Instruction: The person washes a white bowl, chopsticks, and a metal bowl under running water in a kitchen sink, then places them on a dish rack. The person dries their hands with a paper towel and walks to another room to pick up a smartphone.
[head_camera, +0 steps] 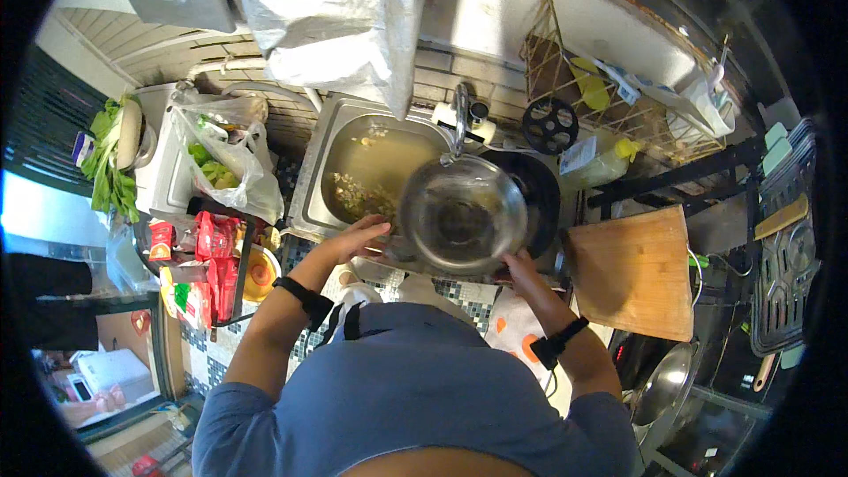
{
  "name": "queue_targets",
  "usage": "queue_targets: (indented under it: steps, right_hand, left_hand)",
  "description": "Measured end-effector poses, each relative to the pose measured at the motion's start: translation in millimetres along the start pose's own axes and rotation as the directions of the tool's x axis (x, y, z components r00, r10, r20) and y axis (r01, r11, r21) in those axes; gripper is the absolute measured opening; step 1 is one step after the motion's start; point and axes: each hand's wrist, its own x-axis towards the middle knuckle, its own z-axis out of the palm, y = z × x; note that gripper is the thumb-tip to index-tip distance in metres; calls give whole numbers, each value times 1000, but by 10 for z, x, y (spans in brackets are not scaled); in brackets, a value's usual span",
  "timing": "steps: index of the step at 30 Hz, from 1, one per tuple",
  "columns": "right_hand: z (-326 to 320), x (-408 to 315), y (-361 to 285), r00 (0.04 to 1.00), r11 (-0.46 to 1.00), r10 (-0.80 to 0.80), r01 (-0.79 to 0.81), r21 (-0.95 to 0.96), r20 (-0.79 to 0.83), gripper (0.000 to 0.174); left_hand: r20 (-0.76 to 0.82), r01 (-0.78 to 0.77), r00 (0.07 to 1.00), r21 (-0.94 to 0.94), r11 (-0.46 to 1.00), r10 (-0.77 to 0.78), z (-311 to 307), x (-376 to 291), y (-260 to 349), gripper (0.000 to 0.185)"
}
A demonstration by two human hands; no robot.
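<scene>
A round stainless steel bowl (464, 212) is under the faucet (460, 122), over the right part of the metal sink (311, 179). My right hand (523, 271) grips the bowl's near right rim. Left of the bowl, my left hand (361, 238) is over the sink's front edge, fingers apart, holding nothing visible. Cloudy water with pale and dark food scraps (361, 195) lies in the basin. A black pan (543, 192) is partly hidden behind the bowl on the right.
A wooden cutting board (633, 271) lies at the right. A yellow-capped bottle (599, 162) stands behind it. On the left are a plastic bag of vegetables (228, 165), leafy greens (109, 159) and red packets (215, 235). A metal lid or pan (662, 381) rests at lower right.
</scene>
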Motion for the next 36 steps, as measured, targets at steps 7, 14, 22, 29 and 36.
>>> queue_targets:
  steps: [7, 14, 22, 29, 36]
  right_hand:
    - [629, 252, -397, 944, 965, 96, -11, -261, 315, 43]
    - [586, 1370, -1527, 776, 445, -631, 380, -811, 18, 82]
    - [1010, 1697, -2237, 834, -5, -534, 160, -987, 138, 80]
    - [1021, 1795, -2251, 775, -70, -577, 267, -961, 257, 58]
    - [934, 1788, -2265, 729, -164, -583, 328, -931, 359, 50]
  left_hand:
    - [-31, 121, 991, -259, 958, -133, -326, 52, -133, 37]
    - [-99, -18, 995, -215, 977, -3, -567, -37, -287, 32]
    - [-192, -130, 978, -270, 954, 79, -431, 25, -371, 62]
    - [-259, -251, 946, -205, 946, 194, -319, 63, -341, 72]
    - [-142, -215, 973, -253, 943, 183, -296, 123, -234, 71]
